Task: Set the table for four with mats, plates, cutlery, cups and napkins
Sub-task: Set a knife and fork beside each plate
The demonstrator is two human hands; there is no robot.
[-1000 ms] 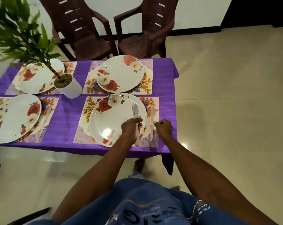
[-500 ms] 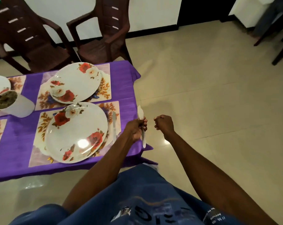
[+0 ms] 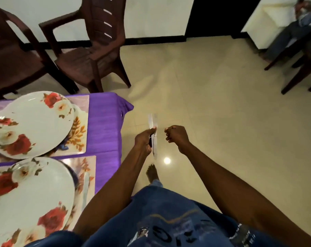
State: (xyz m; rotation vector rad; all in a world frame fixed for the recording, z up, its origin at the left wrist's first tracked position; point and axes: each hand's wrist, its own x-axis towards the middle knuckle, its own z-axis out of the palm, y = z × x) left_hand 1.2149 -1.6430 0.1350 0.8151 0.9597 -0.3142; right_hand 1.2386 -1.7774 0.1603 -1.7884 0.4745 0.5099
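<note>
The cutlery step is in hand. The left hand (image 3: 145, 140) has its grip closed round a bunch of pale, flat-bladed knives (image 3: 153, 134), held upright above the cream tiled floor (image 3: 213, 113) at mid-frame, just right of the counter's edge; how many pieces are in the bunch cannot be told. The right hand (image 3: 176, 135) sits just beside it, fingers curled into a fist with nothing visible in it.

At the left of the frame the counter, under a purple cloth (image 3: 104, 125), carries two floral placemats, each with a round white plate printed with red roses. The lower mat (image 3: 88, 168) has a pale knife (image 3: 85, 189) lying on it just right of its plate (image 3: 30, 196). The upper mat (image 3: 79, 125) shows no cutlery beside its plate (image 3: 31, 122).

So that upper setting looks to be next: the right hand would need to draw one knife from the bunch and lay it on the bare strip of mat right of the plate. Two dark brown plastic armchairs (image 3: 90, 50) stand behind the counter, upper left. No cups or napkins show here.
</note>
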